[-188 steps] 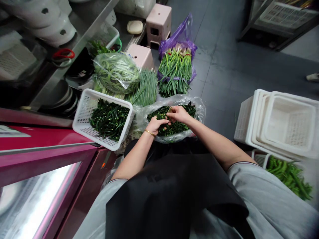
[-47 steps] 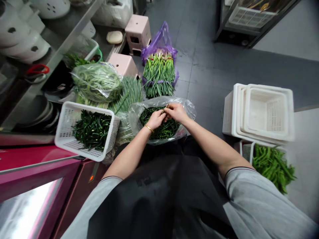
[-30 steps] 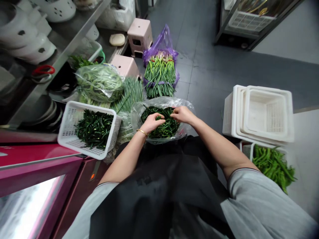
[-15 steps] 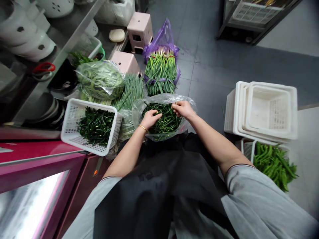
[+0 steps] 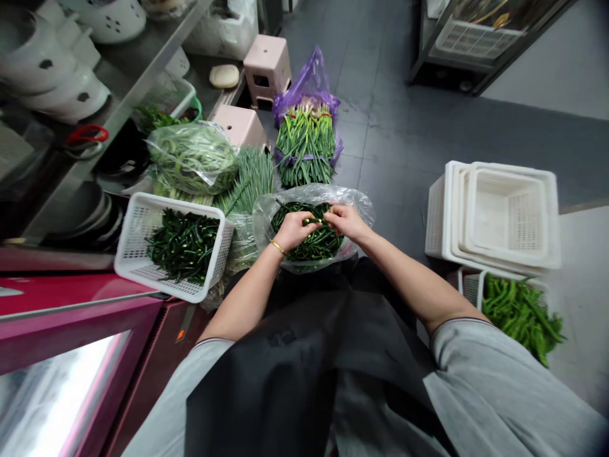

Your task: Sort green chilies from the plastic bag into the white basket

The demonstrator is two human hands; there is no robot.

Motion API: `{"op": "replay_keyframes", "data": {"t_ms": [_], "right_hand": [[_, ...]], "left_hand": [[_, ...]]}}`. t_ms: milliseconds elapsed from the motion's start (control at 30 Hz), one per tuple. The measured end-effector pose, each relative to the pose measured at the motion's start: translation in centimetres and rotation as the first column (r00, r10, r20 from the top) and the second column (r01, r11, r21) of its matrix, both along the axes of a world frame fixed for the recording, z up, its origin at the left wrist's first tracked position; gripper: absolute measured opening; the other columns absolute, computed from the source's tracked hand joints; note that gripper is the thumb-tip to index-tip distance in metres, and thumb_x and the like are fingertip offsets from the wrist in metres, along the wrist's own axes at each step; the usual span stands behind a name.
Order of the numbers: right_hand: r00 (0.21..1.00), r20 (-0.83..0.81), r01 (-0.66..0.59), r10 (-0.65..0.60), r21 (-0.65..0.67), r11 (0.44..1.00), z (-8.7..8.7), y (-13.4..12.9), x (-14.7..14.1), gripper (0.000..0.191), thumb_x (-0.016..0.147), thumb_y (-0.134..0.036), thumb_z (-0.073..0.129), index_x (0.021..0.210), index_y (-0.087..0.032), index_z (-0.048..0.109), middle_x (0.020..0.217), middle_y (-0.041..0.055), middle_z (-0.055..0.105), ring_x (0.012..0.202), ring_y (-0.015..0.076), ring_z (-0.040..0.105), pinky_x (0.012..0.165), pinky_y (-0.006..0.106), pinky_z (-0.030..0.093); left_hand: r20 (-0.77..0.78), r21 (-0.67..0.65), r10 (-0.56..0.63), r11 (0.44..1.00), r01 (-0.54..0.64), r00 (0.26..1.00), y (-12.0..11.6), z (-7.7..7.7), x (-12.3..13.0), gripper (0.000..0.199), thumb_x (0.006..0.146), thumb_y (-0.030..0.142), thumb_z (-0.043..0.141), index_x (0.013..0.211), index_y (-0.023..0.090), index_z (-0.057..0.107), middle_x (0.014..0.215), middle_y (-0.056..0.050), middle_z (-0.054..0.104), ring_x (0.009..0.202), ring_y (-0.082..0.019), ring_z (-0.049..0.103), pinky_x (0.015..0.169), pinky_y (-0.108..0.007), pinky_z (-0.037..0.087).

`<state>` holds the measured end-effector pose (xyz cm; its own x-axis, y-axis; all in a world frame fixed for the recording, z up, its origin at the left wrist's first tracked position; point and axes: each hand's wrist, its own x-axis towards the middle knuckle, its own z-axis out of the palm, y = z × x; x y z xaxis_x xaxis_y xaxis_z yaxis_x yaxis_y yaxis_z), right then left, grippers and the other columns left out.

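Observation:
In the head view a clear plastic bag (image 5: 360,202) full of dark green chili peppers (image 5: 316,245) lies open before me. Over it my left hand (image 5: 294,231), with a gold bangle at the wrist, is closed around dark green chilies whose pale ends show at the fingertips. My right hand (image 5: 346,222) is pinched close against the left fingertips, at the stem end of a chili. To the left, a white perforated basket (image 5: 137,270) holds more dark chilies (image 5: 183,244), several with pale cut ends.
Bundled green stalks in a purple bag (image 5: 304,86) lie ahead, with pink stools (image 5: 269,66) behind left. A bag of green vegetables (image 5: 193,155) sits by the shelf. Stacked white baskets (image 5: 440,212) and light green peppers (image 5: 518,314) stand right. A red cabinet (image 5: 71,292) is at near left.
My right hand has moved left and down to meet the left hand. The left hand has closed around chilies and shifted slightly right. The view has shifted slightly.

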<state>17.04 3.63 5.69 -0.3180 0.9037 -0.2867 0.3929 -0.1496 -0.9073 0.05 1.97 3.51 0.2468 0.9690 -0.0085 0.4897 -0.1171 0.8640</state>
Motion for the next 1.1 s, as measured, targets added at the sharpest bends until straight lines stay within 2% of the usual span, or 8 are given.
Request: {"op": "replay_keyframes", "data": {"t_ms": [100, 233, 333, 433, 600, 733, 967, 1100], "right_hand": [[0.992, 0.123, -0.002, -0.018, 0.164, 0.986, -0.7, -1.8, -0.3, 0.030, 0.082, -0.039, 0.049, 0.060, -0.021, 0.042, 0.052, -0.0037, 0.050, 0.050, 0.0089, 0.047, 0.049, 0.020, 0.036], [0.959, 0.269, 0.028, -0.091, 0.230, 0.973, -1.9, -2.5, 1.0, 0.028, 0.086, -0.037, 0.042, 0.063, -0.021, 0.044, 0.060, -0.0009, 0.054, 0.059, 0.0123, 0.053, 0.057, 0.022, 0.039], [0.888, 0.457, -0.115, 0.050, 0.115, 0.987, -2.4, -1.1, 2.3, 0.024, 0.087, -0.031, 0.044, 0.068, -0.019, 0.052, 0.063, 0.0007, 0.060, 0.062, 0.0134, 0.057, 0.061, 0.022, 0.041], [0.725, 0.627, -0.403, 0.284, 0.052, 0.914, -2.6, 1.0, 1.5, 0.020, 0.081, -0.037, 0.061, 0.086, -0.018, 0.062, 0.081, 0.0053, 0.068, 0.076, 0.0171, 0.062, 0.070, 0.024, 0.043], [0.581, 0.810, -0.375, 0.077, 0.183, 0.909, -3.2, 4.1, -3.5, 0.048, 0.087, -0.052, 0.053, 0.107, -0.009, 0.063, 0.106, 0.0223, 0.068, 0.098, 0.0292, 0.063, 0.081, 0.035, 0.046], [0.658, 0.744, -0.405, 0.120, 0.215, 0.889, -3.0, 4.9, -3.4, 0.033, 0.089, -0.038, 0.055, 0.100, -0.010, 0.067, 0.105, 0.0199, 0.070, 0.100, 0.0284, 0.065, 0.085, 0.036, 0.048], [0.977, 0.149, -0.143, 0.151, -0.061, 0.988, -3.3, 3.5, -0.6, 0.026, 0.087, -0.036, 0.059, 0.087, -0.012, 0.068, 0.062, 0.0046, 0.069, 0.052, 0.0132, 0.064, 0.053, 0.023, 0.052], [0.889, 0.439, -0.222, 0.129, 0.168, 0.960, -4.0, 2.4, -0.8, 0.029, 0.093, -0.031, 0.048, 0.093, -0.011, 0.069, 0.085, 0.0125, 0.073, 0.075, 0.0185, 0.069, 0.067, 0.026, 0.052]], "left_hand": [[-0.050, 0.042, 0.028, 0.999, -0.026, 0.998, -0.5, 0.2, -0.8, 0.017, 0.073, 0.031, 0.065, 0.067, 0.015, 0.067, 0.065, -0.002, 0.062, 0.064, -0.013, 0.051, 0.063, -0.026, 0.036], [0.208, -0.211, 0.068, 0.977, -0.024, 0.976, -1.2, 0.6, -3.6, 0.027, 0.069, 0.040, 0.071, 0.065, 0.015, 0.063, 0.055, 0.002, 0.053, 0.051, -0.009, 0.041, 0.050, -0.023, 0.031], [0.525, -0.401, 0.344, 0.907, -0.130, 0.779, -1.4, 0.9, -6.2, 0.040, 0.068, 0.052, 0.072, 0.065, 0.016, 0.055, 0.052, 0.004, 0.043, 0.043, -0.005, 0.029, 0.039, -0.021, 0.020], [0.706, -0.470, 0.413, 0.881, -0.056, 0.575, -1.2, 0.7, -6.9, 0.049, 0.064, 0.059, 0.074, 0.065, 0.018, 0.048, 0.054, 0.006, 0.032, 0.043, -0.004, 0.026, 0.036, -0.018, 0.016], [0.784, -0.539, 0.471, 0.840, 0.067, 0.404, -1.4, -0.6, -4.4, 0.057, 0.069, 0.066, 0.065, 0.063, 0.017, 0.037, 0.067, 0.001, 0.047, 0.057, -0.006, 0.047, 0.040, -0.015, 0.031], [0.689, -0.664, 0.554, 0.741, 0.102, 0.468, -1.5, -1.3, -3.4, 0.054, 0.065, 0.059, 0.073, 0.068, 0.017, 0.040, 0.072, -0.001, 0.059, 0.059, -0.008, 0.057, 0.041, -0.014, 0.033], [0.470, -0.605, 0.357, 0.796, 0.000, 0.807, 0.2, -3.2, -0.6, 0.038, 0.054, 0.032, 0.086, 0.070, 0.013, 0.058, 0.046, 0.007, 0.046, 0.036, -0.003, 0.038, 0.035, -0.018, 0.024], [0.447, -0.694, 0.409, 0.720, 0.020, 0.796, -0.1, -3.8, 0.5, 0.037, 0.055, 0.035, 0.084, 0.064, 0.013, 0.055, 0.043, 0.007, 0.042, 0.033, -0.003, 0.034, 0.034, -0.019, 0.018]]}}
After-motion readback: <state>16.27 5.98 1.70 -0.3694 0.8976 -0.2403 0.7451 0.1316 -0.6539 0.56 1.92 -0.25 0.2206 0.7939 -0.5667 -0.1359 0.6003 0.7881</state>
